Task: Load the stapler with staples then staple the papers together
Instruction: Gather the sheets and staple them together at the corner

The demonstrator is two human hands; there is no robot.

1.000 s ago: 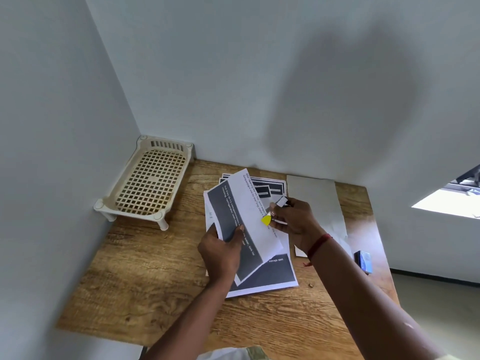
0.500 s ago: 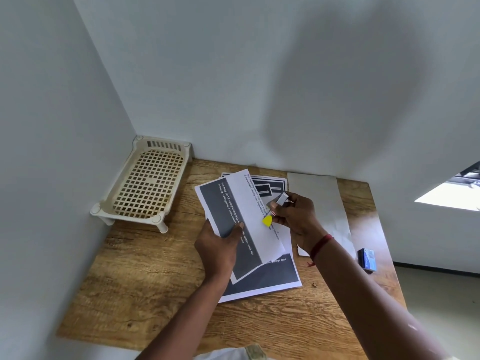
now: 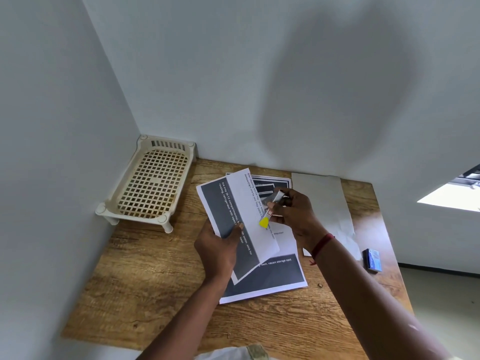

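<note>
step: stapling, loading seemingly done | left hand (image 3: 220, 246) grips lifted papers (image 3: 233, 201) above bench (image 3: 155, 281) | right hand (image 3: 294, 215) pinches small stapler (image 3: 271, 207) at their right edge | next: seat edge in mouth, squeeze

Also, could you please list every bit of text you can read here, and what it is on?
"Ice tray (6-12 compartments)," on the lifted sheet.
"water, sink for" on the same sheet.
"room, vacant storage spot" on the lower sheet.
Too blurred: stapler label, blue box print, remaining lines.
</note>
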